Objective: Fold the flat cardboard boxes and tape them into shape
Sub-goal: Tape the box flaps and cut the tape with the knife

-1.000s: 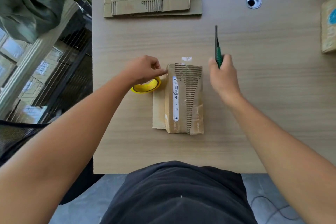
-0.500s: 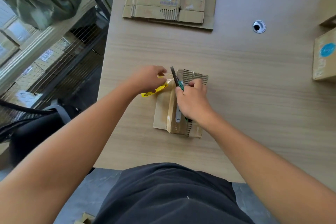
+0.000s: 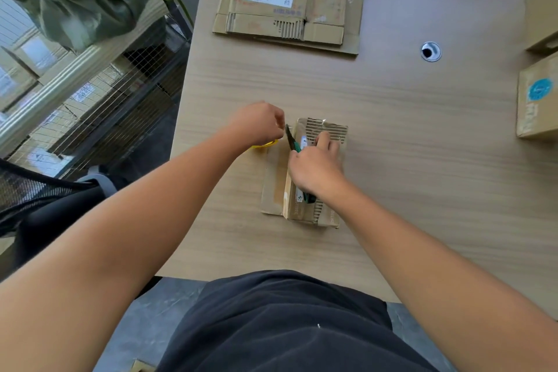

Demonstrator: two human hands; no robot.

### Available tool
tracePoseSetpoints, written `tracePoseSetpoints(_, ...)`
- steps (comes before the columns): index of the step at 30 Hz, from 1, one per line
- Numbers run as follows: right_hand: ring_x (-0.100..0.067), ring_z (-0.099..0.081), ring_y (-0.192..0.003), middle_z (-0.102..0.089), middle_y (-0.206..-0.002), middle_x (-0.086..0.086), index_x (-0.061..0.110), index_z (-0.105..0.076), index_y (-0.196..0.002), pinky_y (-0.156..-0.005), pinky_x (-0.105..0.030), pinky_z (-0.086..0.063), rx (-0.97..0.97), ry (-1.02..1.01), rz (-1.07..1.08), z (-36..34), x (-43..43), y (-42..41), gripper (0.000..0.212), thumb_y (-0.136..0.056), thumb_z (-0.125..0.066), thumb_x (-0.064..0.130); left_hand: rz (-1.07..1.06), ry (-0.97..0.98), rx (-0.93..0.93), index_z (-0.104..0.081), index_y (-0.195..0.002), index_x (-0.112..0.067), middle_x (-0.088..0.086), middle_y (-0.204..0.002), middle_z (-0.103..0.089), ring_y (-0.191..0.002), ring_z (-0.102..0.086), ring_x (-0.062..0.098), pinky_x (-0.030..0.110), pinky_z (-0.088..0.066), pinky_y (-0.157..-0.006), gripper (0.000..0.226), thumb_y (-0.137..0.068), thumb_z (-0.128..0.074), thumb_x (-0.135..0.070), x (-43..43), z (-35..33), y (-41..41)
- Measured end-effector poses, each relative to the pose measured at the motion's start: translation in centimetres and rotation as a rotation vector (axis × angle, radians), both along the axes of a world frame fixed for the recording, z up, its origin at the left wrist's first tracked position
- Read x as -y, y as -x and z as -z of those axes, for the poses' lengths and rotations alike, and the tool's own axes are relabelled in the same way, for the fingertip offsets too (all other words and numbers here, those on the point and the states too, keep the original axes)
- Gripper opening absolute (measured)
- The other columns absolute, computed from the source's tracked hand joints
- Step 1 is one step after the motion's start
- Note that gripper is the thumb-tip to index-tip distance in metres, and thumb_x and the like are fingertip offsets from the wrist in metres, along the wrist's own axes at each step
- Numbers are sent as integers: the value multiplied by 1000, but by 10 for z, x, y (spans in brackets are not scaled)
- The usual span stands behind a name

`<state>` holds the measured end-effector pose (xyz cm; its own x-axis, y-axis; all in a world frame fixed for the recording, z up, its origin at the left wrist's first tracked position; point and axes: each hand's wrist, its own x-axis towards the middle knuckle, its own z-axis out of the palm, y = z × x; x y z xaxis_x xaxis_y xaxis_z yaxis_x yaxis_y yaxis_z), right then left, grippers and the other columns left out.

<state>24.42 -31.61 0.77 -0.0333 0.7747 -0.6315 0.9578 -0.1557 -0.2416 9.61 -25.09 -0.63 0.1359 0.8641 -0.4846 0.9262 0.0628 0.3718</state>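
Observation:
A small folded cardboard box [image 3: 330, 130] with torn corrugated patches stands in the middle of the table, one flap [image 3: 273, 184] lying flat on its left. My right hand [image 3: 315, 167] rests on the box top and grips a green utility knife [image 3: 292, 139], blade pointing away at the box's far left corner. My left hand [image 3: 258, 124] is closed just left of the blade, pinching what looks like clear tape. A yellow tape roll [image 3: 265, 145] shows under that hand, mostly hidden.
A stack of flattened cardboard boxes [image 3: 290, 3] lies at the table's far side. Two assembled boxes [image 3: 536, 96] stand at the right edge. A cable grommet [image 3: 431, 51] sits far right. A wire rack [image 3: 90, 93] and a chair are left of the table.
My right hand swung the knife from right of the box to its far left corner, settling on the box top. My left hand stayed at the tape roll, lifting slightly.

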Motion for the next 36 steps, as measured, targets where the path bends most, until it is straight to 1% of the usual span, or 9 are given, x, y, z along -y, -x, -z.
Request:
tracePoseSetpoints(5, -32, -16, -138, -13, -156, -7, 2, -54, -134, -112, -45, -25, -18, 55, 35, 4, -6, 0, 53, -100, -34, 36, -23, -85, 17, -67, -97, -31, 3, -116, -56, -101, -61, 26, 39, -52, -88, 10, -90, -61, -29, 13, -18, 4)
tracePoseSetpoints(8, -31, -24, -138, -26, -148, -9, 1, -63, -124, -116, -41, -24, -220, -47, 168, -2, -1, -13, 54, -103, -36, 43, -100, -122, 104, -69, -99, -31, -1, -110, -54, -99, -60, 23, 37, -50, -91, 11, -92, -61, -29, 30, -36, 14)
tracePoseSetpoints(11, -25, -42, -127, -46, -125, -3, 18, -65, -100, -113, -41, -32, -498, -255, 323, -16, 20, -34, 35, -105, -43, 44, -204, -106, 291, -70, -96, -33, -6, -106, -54, -88, -59, 18, 38, -56, -76, 16, -94, -57, -24, 58, -57, 16)
tracePoseSetpoints(14, -16, -61, -93, -60, -88, 11, 31, -55, -91, -88, -40, -49, -856, -246, 511, -38, 54, -47, 22, -106, -46, 43, -246, -94, 460, -70, -97, -34, -9, -111, -53, -89, -59, 15, 29, -57, -59, 18, -99, -55, -23, 97, -77, 3)
tracePoseSetpoints(17, -15, -56, -68, -57, -72, 4, 30, -59, -94, -62, -34, -45, -1105, -153, 533, -56, 93, -59, 14, -103, -54, 40, -228, -108, 558, -69, -97, -36, -9, -113, -51, -89, -58, 10, 17, -50, -54, 20, -101, -55, -22, 139, -89, -20)
tracePoseSetpoints(22, -8, -51, -60, -55, -71, 3, 20, -66, -98, -55, -19, -41, -1170, -195, 458, -63, 152, -91, 18, -88, -79, 27, -186, -135, 644, -69, -95, -37, -7, -114, -53, -85, -59, 8, 21, -51, -56, 24, -101, -55, -20, 201, -96, -59)
tracePoseSetpoints(28, -10, -47, -61, -52, -64, 8, 15, -64, -76, -61, -30, -39, -1020, -346, 398, -70, 210, -134, 18, -91, -75, 20, -139, -180, 615, -69, -103, -38, -14, -102, -55, -78, -59, 4, 34, -58, -65, 19, -100, -56, -25, 271, -103, -102)
tracePoseSetpoints(31, -11, -45, -57, -51, -60, 7, 25, -65, -72, -54, -23, -37, -1079, -323, 433, -76, 230, -151, 22, -91, -74, 19, -138, -170, 623, -63, -119, -47, -20, -95, -62, -73, -64, 9, 45, -61, -65, 26, -96, -52, -49, 309, -109, -114)
tracePoseSetpoints(36, -11, -53, -56, -68, -69, 5, 21, -68, -76, -57, -23, -44, -1264, -226, 598, -88, 247, -169, 20, -91, -71, 8, -27, -366, 668, -40, -149, -36, -17, -72, -66, -63, -64, 7, 27, -54, -61, 55, -98, -53, -52, 348, -131, -107)
